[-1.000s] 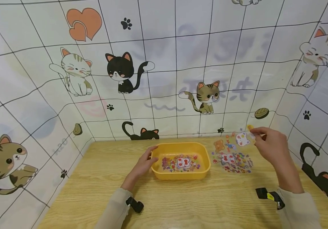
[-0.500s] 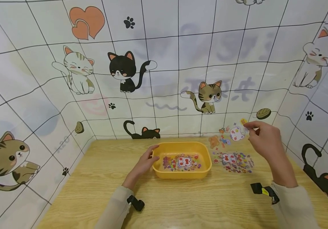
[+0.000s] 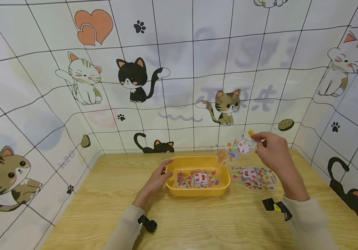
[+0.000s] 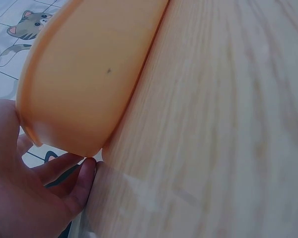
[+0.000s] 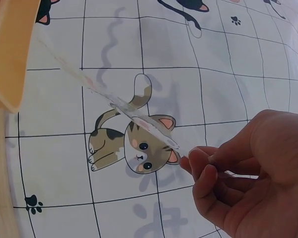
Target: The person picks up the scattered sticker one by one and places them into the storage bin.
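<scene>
sticker sheets (image 3: 249, 173): three visible, one in right hand (image 3: 273, 149); one tray (image 3: 197, 192)

Yellow tray (image 3: 197, 192), clear sheet (image 3: 244, 146) printed multicoloured, tan table (image 3: 197, 222), white black-gridded wall (image 3: 179, 69)

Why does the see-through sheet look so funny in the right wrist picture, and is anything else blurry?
Right wrist view: the clear sheet is nearly edge-on, so it's a pale streak; head view: its prints show, but its see-through edges fade against the pale wall; left wrist view: the wood tabletop looks soft and washed out.
</scene>
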`<state>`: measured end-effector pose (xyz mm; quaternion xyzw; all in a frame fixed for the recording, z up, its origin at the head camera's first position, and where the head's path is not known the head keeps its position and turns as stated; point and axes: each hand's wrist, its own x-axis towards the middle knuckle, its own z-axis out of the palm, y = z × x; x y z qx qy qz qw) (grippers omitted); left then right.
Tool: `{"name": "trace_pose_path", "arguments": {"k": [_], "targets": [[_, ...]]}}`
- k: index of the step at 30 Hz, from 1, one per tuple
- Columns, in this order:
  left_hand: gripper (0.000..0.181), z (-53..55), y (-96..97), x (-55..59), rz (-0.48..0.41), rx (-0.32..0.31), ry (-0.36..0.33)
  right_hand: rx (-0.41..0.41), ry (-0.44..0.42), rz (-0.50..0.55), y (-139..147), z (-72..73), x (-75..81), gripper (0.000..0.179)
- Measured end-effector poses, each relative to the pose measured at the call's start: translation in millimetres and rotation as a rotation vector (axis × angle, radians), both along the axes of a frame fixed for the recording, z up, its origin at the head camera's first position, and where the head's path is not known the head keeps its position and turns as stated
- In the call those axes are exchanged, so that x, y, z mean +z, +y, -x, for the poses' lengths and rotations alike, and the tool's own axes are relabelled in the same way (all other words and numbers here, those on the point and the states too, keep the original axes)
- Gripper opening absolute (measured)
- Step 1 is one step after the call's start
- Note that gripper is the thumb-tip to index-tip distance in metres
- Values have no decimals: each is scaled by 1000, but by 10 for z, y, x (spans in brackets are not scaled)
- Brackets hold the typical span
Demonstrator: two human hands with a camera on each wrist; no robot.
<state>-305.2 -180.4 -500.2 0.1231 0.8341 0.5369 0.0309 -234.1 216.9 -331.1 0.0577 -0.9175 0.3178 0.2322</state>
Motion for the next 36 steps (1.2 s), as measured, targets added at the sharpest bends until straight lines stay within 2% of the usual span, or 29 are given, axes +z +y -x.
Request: {"name": "trace_pose_path", "arguments": {"k": [4, 8, 10, 15, 27, 36], "targets": [[56, -3, 16, 7, -8, 3, 0, 14, -9, 7, -73, 16, -23, 32], [56, -87, 50, 137, -9, 5, -7, 30, -7, 3, -152, 47, -43, 32], [56, -93, 53, 145, -5, 10, -8, 41, -3, 3, -198, 61, -42, 32], [55, -12, 15, 11, -2, 12, 5, 70, 1, 3, -315, 85, -22, 30], [54, 5, -7, 12, 22, -10, 2, 137, -71, -17, -579, 148, 1, 31], [54, 13, -14, -13, 20, -17, 6, 194, -64, -65, -781, 212, -42, 29]]}}
